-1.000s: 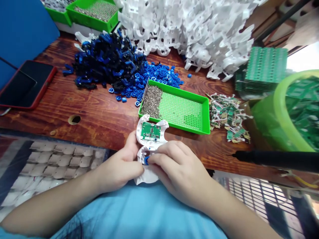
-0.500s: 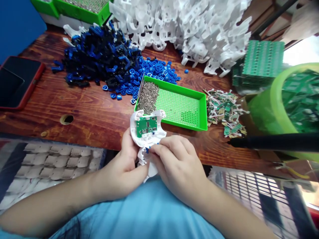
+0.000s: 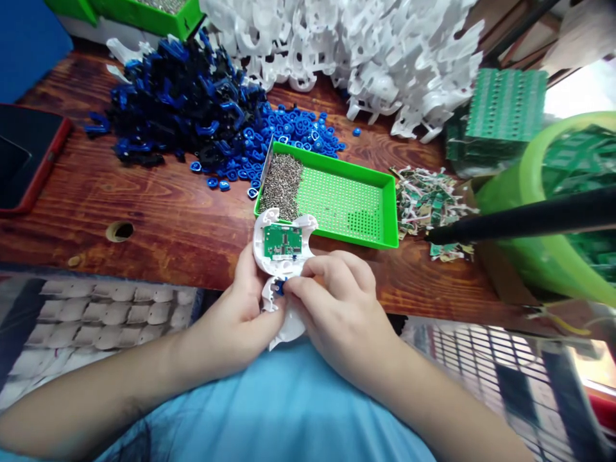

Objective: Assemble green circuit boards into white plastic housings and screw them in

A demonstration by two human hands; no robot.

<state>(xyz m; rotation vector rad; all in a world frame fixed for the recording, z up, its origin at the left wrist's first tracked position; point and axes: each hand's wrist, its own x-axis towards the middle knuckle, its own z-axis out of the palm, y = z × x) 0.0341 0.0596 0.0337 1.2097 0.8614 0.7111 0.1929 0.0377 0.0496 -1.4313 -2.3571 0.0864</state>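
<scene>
My left hand (image 3: 248, 308) is wrapped around a white plastic housing (image 3: 264, 256), held upright over the table's front edge. Inside the housing's rounded upper part sits a green circuit board (image 3: 283, 242). Fingers of my right hand (image 3: 337, 301) are pinched together at the housing's narrower lower part, against a small blue plastic piece (image 3: 280, 287) seated there. My fingertips partly cover that piece. Just behind the housing lies a green perforated tray (image 3: 356, 192), with a heap of small metal screws (image 3: 283, 186) at its left end.
Blue and black plastic parts (image 3: 173, 102) and small blue buttons (image 3: 298, 128) lie piled behind. White housings (image 3: 337, 45) are heaped at the back. Right: small wired boards (image 3: 433, 199), stacked green panels (image 3: 503, 109), a green bucket (image 3: 510, 186) and a dark rod (image 3: 520, 215). A phone (image 3: 29, 154) lies left.
The view has shifted slightly. My right fingers have moved a little at the lower part of the housing, and more of the blue piece shows. Both hands keep their hold.
</scene>
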